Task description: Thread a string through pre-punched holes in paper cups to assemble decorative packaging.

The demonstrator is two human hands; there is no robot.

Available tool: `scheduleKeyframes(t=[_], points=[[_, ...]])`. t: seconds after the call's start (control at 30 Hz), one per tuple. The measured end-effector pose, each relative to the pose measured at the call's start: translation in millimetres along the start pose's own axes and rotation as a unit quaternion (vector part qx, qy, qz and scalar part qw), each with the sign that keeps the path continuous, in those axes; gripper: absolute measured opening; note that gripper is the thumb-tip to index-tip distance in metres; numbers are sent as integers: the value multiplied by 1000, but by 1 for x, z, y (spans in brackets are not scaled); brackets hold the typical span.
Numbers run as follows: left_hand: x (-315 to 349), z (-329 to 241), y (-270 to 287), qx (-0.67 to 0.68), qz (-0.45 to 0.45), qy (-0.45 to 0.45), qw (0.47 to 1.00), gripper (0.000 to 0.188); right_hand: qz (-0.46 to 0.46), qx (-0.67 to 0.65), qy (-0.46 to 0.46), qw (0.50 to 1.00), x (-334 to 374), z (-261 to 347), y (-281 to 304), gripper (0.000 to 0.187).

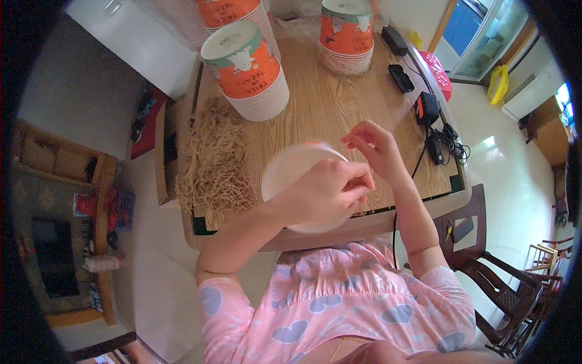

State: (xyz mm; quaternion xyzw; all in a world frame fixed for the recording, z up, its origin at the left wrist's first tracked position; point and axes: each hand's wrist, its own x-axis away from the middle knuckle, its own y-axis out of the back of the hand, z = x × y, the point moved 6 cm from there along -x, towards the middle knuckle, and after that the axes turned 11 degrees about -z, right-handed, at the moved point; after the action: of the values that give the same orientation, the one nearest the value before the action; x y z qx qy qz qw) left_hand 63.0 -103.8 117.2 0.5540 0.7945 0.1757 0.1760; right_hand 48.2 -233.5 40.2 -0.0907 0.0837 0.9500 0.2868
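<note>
On the wooden bench [327, 109], near its front edge, my left hand [321, 194] grips a white paper bucket [291, 170]: light, thin-walled, easily crushed, best held at the rim. Beside the bucket, my right hand's fingers [357, 138] pinch narrow on a thin cord I can barely see.

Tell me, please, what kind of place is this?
Probably a room in a home used for handwork. A wooden table carries stacks of paper cups and a pile of tan string loops; a dark wooden chair stands on the tiled floor.
</note>
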Motion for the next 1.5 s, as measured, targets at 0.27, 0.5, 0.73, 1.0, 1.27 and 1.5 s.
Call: scheduleKeyframes(t=[0.27,0.5,0.73,1.0,1.27,1.5], points=[[-25,59,56,-76,-191,56,977,8,47,61,11,997,-1,0,-4,8],[-24,105,47,-83,-142,132,978,17,33,38,31,998,-21,0,-14,10],[-16,78,62,-251,-173,130,944,20,10,129,87,988,-50,14,-13,13],[-25,62,62,-215,-94,171,957,18,-4,228,162,960,-68,18,-13,9],[-24,118,30,141,-117,227,956,17,86,271,159,945,-52,37,-14,14],[-10,78,57,-226,-257,54,938,15,76,316,184,928,-54,39,-5,13]])
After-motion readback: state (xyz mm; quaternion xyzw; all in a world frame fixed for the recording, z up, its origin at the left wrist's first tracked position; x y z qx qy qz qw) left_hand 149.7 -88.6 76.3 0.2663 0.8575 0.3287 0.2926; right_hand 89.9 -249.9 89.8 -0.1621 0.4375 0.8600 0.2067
